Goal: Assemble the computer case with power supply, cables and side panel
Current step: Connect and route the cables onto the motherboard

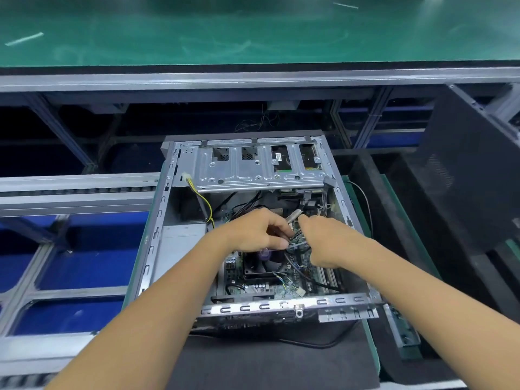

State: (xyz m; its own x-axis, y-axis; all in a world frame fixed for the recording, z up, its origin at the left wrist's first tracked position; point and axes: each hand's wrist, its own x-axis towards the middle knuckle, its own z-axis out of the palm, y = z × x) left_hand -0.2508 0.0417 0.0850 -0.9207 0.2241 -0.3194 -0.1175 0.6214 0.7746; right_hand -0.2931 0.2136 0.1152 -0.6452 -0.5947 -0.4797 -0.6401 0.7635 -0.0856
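Head view: the computer case (157, 220) is seen lying open-side up at centre, grey metal, drive cage (253, 167) at its far end. Motherboard (261, 288), fan (260, 263) and power supply (180, 243) are contained inside. Thin cables (295, 244) are pinched by left hand (256, 232) and right hand (326, 243); the fingertips are blurred.

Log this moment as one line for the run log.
stage: cabling | case: open, on its side | left hand, right hand: both on cables over motherboard | side panel: off, at right
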